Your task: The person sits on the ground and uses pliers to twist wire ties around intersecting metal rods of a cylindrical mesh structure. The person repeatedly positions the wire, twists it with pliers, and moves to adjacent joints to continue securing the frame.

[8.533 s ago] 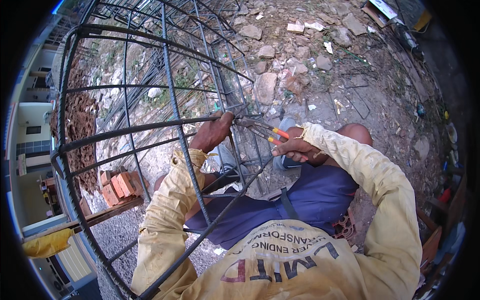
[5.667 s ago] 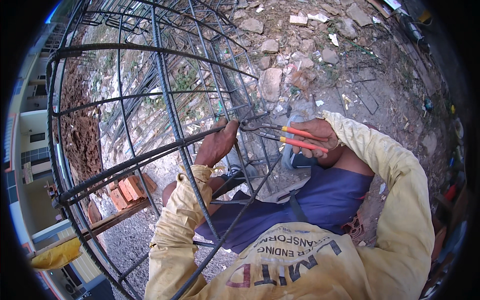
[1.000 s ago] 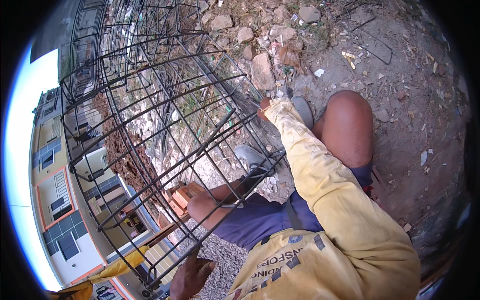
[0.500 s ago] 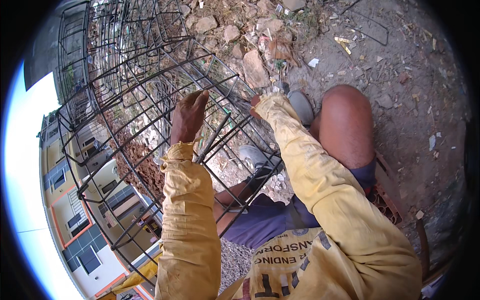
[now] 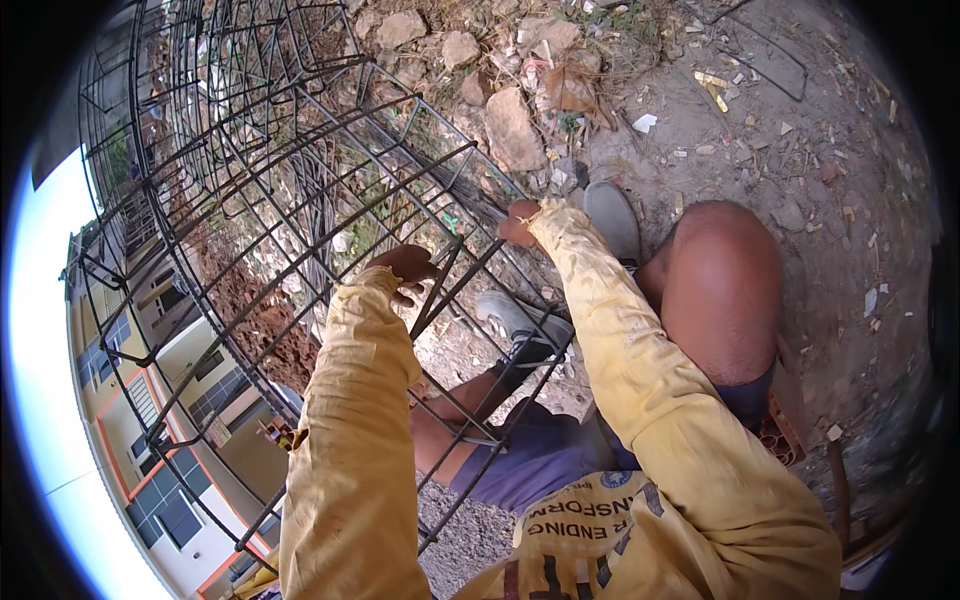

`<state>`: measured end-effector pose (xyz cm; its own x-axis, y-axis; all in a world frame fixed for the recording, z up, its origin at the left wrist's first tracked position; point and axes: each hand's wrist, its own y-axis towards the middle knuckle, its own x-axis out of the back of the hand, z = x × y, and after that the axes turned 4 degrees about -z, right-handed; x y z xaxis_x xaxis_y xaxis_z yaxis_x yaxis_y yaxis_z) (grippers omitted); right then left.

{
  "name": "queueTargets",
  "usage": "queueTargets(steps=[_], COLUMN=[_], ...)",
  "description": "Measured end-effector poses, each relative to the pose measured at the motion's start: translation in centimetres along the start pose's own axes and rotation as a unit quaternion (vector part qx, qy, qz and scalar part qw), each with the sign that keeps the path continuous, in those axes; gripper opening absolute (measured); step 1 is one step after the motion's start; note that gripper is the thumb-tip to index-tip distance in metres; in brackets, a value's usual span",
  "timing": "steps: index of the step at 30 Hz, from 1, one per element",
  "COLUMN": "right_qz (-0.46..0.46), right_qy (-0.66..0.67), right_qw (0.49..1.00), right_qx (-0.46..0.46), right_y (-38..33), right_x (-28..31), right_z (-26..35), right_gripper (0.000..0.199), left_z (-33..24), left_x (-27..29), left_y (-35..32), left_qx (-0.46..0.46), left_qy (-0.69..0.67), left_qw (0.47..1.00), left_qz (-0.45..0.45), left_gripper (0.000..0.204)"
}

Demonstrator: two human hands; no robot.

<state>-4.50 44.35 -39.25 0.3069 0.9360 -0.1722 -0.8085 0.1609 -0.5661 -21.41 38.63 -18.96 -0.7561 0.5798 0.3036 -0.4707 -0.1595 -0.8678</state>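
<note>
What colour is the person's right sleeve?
Dull yellow on the right sleeve, showing best in the head view.

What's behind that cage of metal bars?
Through the cage, you can see reddish-brown soil, a gray shoe and part of a building. Whatever lies behind the left sleeve and left hand is covered.

Left hand point(image 5: 405, 265): since 0.5 s ago, lowered from upraised, fingers now near short slanted bar point(image 5: 439, 285) | Right hand point(image 5: 518, 225): since 5.7 s ago, shifted leftward to cage point(image 5: 472, 147) side | View: building point(image 5: 212, 530), sky point(image 5: 45, 340) occupy more of left side.
</note>
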Motion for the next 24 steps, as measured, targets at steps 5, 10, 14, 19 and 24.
queueTargets(steps=[5, 10, 14, 19, 24], right_qz=[0.055, 0.060, 0.046, 0.044, -0.037], right_qy=[0.071, 0.102, 0.098, -0.037, -0.197], right_qw=[0.996, 0.993, 0.992, 0.997, 0.980], right_qx=[-0.006, -0.003, -0.069, -0.058, 0.012], right_y=[1.0, 1.8, 0.1, 2.2, 5.7], right_x=[-0.5, -1.6, -1.8, -2.6, -3.0], right_z=[0.6, 0.8, 3.2, 2.1, -0.5], right_gripper=[0.036, 0.038, 0.037, 0.036, 0.035], left_z=[0.5, 0.7, 1.2, 2.7, 1.5], left_x=[-1.2, -1.6, -1.4, -1.8, -1.2], left_y=[1.9, 4.0, 4.3, 5.7, 4.9], left_qx=[-0.015, 0.002, -0.028, -0.051, -0.026], left_qy=[0.050, 0.041, 0.141, 0.175, 0.067], left_qw=[0.998, 0.997, 0.990, 0.983, 0.985], left_qz=[0.032, 0.061, -0.004, 0.012, 0.159], left_gripper=[0.038, 0.033, 0.037, 0.037, 0.040])
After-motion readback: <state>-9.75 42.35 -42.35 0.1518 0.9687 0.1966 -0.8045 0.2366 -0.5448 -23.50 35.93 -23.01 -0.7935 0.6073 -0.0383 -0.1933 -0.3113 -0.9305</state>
